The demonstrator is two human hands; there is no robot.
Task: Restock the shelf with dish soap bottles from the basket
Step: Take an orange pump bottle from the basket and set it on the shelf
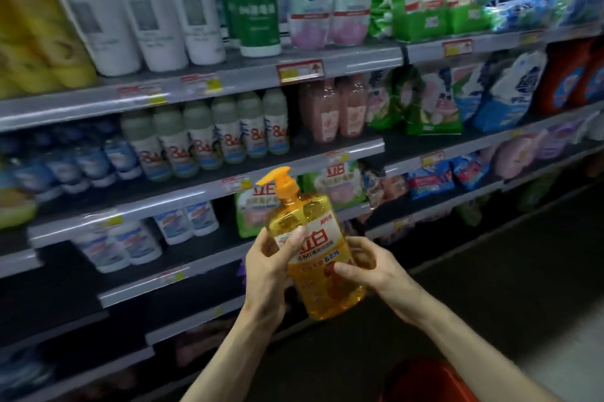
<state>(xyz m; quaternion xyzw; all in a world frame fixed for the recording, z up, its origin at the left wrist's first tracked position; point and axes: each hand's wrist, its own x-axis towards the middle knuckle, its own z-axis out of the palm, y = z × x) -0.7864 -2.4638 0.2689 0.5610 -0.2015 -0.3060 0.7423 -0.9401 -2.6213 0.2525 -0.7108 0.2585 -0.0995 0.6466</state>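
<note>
A clear yellow dish soap bottle (322,257) with an orange pump top is held upright and slightly tilted in front of the shelves. My left hand (273,262) grips its left side, thumb across the label. My right hand (366,266) holds its right side and lower half, thumb on the front. A red basket (428,380) shows at the bottom edge, below my right forearm; what it holds is hidden. The grey shelf (176,277) level behind the bottle has a dark bare stretch beside white-and-blue bottles.
Grey shelving fills the view. White tall bottles (147,5) and yellow ones stand on top, "84" bottles (225,130) on the second level, green refill bags (251,208) just behind the soap, detergent bags (457,97) to the right. Dark floor lies at lower right.
</note>
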